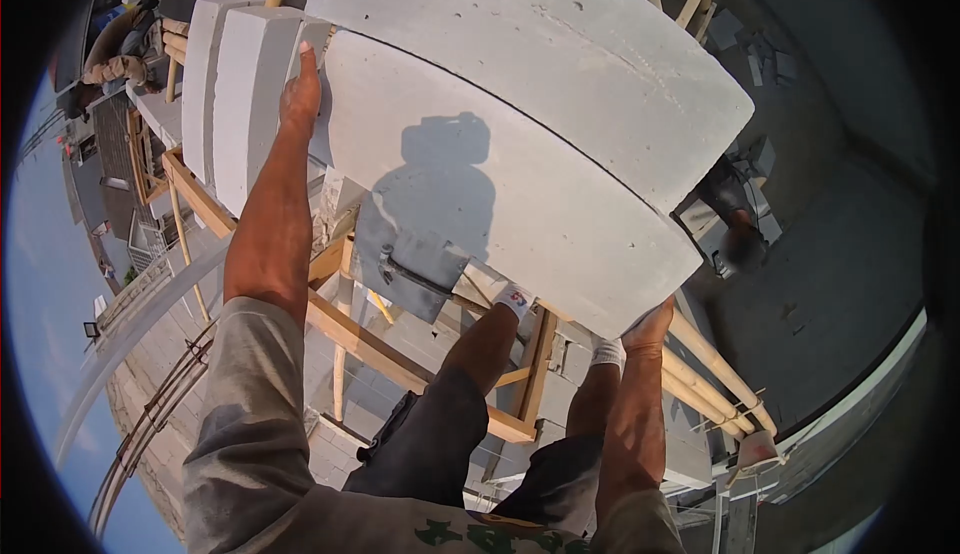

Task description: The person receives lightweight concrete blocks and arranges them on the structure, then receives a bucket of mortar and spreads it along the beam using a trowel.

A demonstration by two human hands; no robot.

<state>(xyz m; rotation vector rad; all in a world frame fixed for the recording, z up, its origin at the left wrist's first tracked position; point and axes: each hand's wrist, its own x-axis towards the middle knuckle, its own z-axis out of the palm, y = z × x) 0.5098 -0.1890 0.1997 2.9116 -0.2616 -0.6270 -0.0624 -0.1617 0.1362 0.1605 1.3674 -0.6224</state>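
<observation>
Two large pale blocks lie side by side. My left hand is pressed to the left end of the nearer block, its thumb pointing up and its fingers mostly hidden. At the block's right end, my right hand grips the lower corner, with fingers partly under it. Together they hold the nearer block between them. Beyond a thin dark gap is the farther block. More blocks stand on edge left of my left hand. A shadow falls across the nearer block.
Below the block, a hammer rests on a grey board. Wooden beams surround my legs. Bamboo poles slant at the right. One person is lower right; another is at upper left.
</observation>
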